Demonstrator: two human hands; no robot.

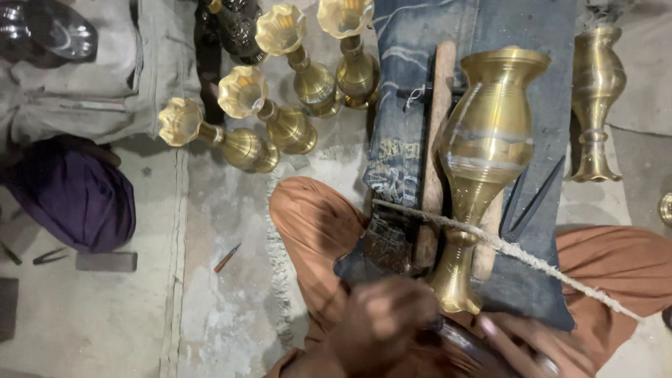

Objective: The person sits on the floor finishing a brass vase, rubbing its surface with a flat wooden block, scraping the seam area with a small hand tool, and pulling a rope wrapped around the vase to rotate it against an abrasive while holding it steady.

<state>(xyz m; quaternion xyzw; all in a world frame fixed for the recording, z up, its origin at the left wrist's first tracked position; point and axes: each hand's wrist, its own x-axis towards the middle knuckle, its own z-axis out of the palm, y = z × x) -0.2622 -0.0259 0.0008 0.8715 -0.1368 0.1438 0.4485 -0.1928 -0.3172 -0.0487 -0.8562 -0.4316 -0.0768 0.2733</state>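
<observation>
- Far left: purple cloth bundle (73, 192) on the concrete floor (210, 308); a small reddish tool (227, 257) lies apart from it, to its right.
- Upper centre: four fluted brass vases (241, 143) stand clustered on the floor, just left of a strip of denim cloth (395, 105).
- Centre bottom: left hand (381, 325), motion-blurred, closed around a dark handle (465, 343) just below the vase foot.
- Centre right: large brass vase (486, 154) lies over the denim against a wooden bar (437, 126); a frayed rope (532, 259) crosses its narrow stem.
- Bottom right: right hand (532, 346), blurred; fingers rest on the same handle, grip cannot be told.
- Far right: another brass vase (595, 105), upright, well apart.
</observation>
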